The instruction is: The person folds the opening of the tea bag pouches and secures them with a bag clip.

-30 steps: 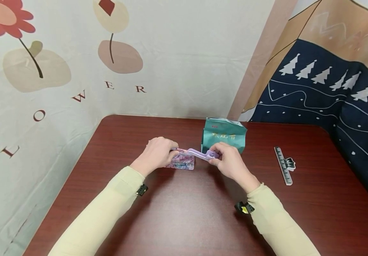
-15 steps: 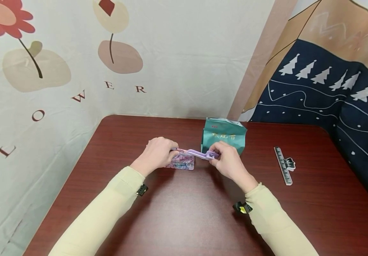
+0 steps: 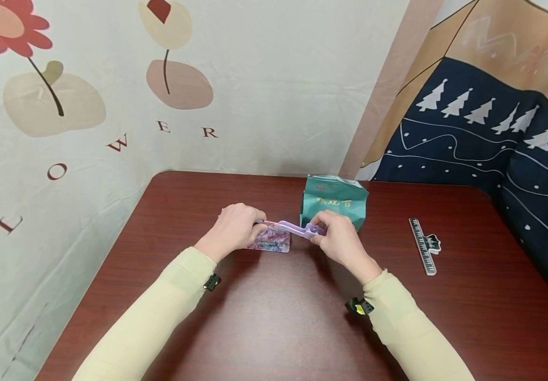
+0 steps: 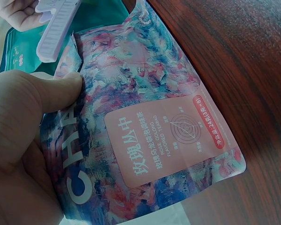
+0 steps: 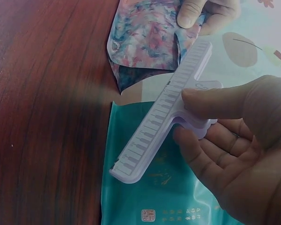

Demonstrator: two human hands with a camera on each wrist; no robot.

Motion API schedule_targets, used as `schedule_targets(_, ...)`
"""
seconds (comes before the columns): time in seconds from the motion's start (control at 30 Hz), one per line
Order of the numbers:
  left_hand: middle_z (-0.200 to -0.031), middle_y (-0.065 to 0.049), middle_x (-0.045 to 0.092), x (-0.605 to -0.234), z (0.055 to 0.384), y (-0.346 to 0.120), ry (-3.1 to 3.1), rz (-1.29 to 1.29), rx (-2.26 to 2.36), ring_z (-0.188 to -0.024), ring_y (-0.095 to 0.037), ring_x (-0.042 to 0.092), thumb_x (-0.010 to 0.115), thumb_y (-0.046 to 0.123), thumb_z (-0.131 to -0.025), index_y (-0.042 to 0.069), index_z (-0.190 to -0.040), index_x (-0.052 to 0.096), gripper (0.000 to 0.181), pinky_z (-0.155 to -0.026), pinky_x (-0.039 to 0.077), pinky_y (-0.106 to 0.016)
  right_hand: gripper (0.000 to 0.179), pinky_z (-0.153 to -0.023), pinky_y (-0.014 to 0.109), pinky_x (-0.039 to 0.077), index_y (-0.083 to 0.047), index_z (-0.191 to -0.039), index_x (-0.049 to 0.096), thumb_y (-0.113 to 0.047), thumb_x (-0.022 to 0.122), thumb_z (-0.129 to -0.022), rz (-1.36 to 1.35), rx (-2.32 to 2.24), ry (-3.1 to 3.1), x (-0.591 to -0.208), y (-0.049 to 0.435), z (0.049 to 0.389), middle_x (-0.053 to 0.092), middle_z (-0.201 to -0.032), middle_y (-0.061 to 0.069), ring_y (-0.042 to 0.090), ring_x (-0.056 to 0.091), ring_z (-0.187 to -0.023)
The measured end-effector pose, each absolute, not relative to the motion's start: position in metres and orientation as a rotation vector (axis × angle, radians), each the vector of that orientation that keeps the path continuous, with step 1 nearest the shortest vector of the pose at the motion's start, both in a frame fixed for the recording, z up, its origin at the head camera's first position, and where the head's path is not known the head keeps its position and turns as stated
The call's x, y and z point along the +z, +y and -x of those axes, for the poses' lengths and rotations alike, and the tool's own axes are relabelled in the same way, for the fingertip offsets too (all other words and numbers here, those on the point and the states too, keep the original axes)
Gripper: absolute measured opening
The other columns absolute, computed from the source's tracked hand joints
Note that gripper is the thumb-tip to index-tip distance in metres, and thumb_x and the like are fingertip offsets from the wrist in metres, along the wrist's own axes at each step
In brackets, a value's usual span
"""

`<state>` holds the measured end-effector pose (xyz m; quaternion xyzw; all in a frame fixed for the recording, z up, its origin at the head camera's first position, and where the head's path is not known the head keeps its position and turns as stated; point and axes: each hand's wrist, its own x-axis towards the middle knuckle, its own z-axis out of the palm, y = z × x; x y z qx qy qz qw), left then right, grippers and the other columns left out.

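My left hand (image 3: 237,226) pinches the top edge of a floral tea pouch (image 4: 131,70) between thumb and fingers. A pink label with a rose oolong teabag print shows on the pouch front. In my right hand (image 3: 338,236) is a lilac bag clip (image 5: 161,112) with a piano-key print, its handles squeezed between thumb and fingertips. The clip's long bar reaches toward the pouch's folded top and overlaps that corner in the right wrist view. Behind my right fingers a green tea bag (image 3: 333,198) stands upright.
A black-and-white piano-key clip (image 3: 423,247) lies on the right of the dark red-brown table (image 3: 274,317). Printed cloths (image 3: 274,95) hang along the table's back edge and right side. Black straps (image 3: 212,282) sit on both wrists.
My right wrist and forearm have shifted slightly to the left. Both hands keep their hold on the pouch and the lilac clip, which look nearly still.
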<state>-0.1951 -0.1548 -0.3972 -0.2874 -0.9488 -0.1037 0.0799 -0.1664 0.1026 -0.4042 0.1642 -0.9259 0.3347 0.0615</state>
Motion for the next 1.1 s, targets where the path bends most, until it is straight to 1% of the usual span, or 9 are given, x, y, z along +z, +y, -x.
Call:
schedule_targets(0.2, -0.067, 0.006, 0.064, -0.3949, 0.1946, -0.1545, -2.853, 0.857, -0.320, -0.061, -0.015, 0.053, 0.076, 0.023, -0.094, 0.017, -0.084, 0.075, 0.012, -0.053, 0.042, -0.034, 0.019, -0.066, 0.035, 0.052, -0.007, -0.093, 0.076, 0.000, 0.087, -0.079, -0.460, 0.971, -2.807, -0.4035, 0.1017, 0.1678, 0.072, -0.090, 0.007, 0.021, 0.061, -0.075)
schedule_targets(0.5, -0.065, 0.007, 0.062, -0.3950, 0.1944, -0.1546, -2.854, 0.856, -0.318, -0.061, -0.015, 0.052, 0.076, 0.023, -0.094, 0.017, -0.084, 0.075, 0.012, -0.054, 0.042, -0.034, 0.017, -0.063, 0.034, 0.050, -0.008, -0.089, 0.078, -0.001, 0.088, -0.078, -0.428, 0.939, -2.804, -0.4005, 0.0998, 0.1687, 0.074, -0.087, 0.006, 0.020, 0.061, -0.072)
schedule_targets(0.87, -0.069, 0.005, 0.066, -0.3965, 0.1946, -0.1537, -2.864, 0.852, -0.311, -0.062, -0.016, 0.054, 0.076, 0.023, -0.095, 0.017, -0.085, 0.076, 0.011, -0.054, 0.043, -0.034, 0.016, -0.063, 0.035, 0.050, -0.009, -0.089, 0.079, -0.002, 0.088, -0.077, -0.444, 0.862, -2.806, -0.3988, 0.0975, 0.1717, 0.074, -0.087, 0.005, 0.020, 0.062, -0.071)
schedule_targets(1.1, -0.065, 0.008, 0.062, -0.3976, 0.1956, -0.1542, -2.841, 0.860, -0.320, -0.061, -0.016, 0.052, 0.077, 0.022, -0.094, 0.018, -0.083, 0.074, 0.012, -0.054, 0.042, -0.035, 0.014, -0.064, 0.036, 0.050, -0.010, -0.088, 0.080, -0.005, 0.088, -0.079, -0.431, 0.854, -2.830, -0.3984, 0.0949, 0.1741, 0.074, -0.085, 0.005, 0.020, 0.061, -0.072)
